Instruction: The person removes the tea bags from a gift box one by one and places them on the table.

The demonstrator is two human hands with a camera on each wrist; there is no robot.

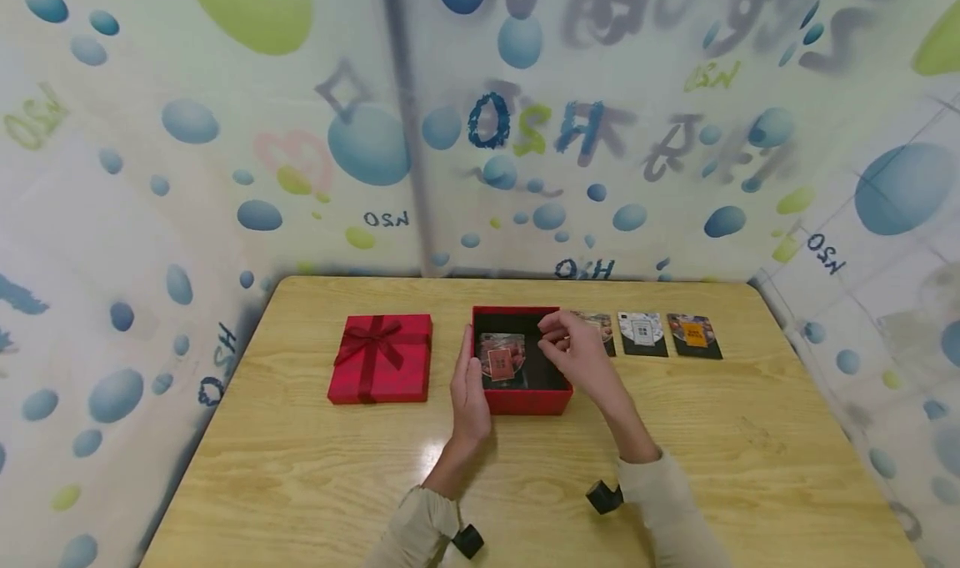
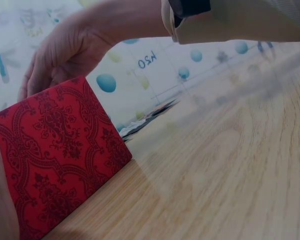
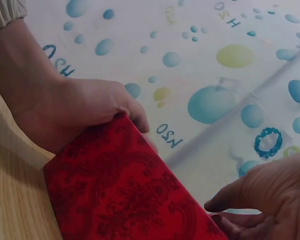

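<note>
A red box (image 1: 528,402) with a dark damask pattern and black inside stands uncovered at the table's middle. Inside it, toward the left, lies a flat printed square packet (image 1: 502,361) with a reddish label. My left hand (image 1: 469,393) rests along the box's left wall, fingers straight. Over the right part of the box, close to its rim, is my right hand (image 1: 577,347), with loosely bent fingers and nothing visible between them. In the right wrist view, the right thumb and fingertips (image 3: 225,200) are right at the rim of the patterned wall.
To the left lies a red lid (image 1: 408,374) with a dark red ribbon bow (image 1: 370,340). Right of the box are a partly covered packet (image 1: 604,324), a white-printed packet (image 1: 642,333) and an orange-labelled packet (image 1: 695,334). A patterned curtain (image 1: 480,243) stands behind the wooden table (image 1: 300,485).
</note>
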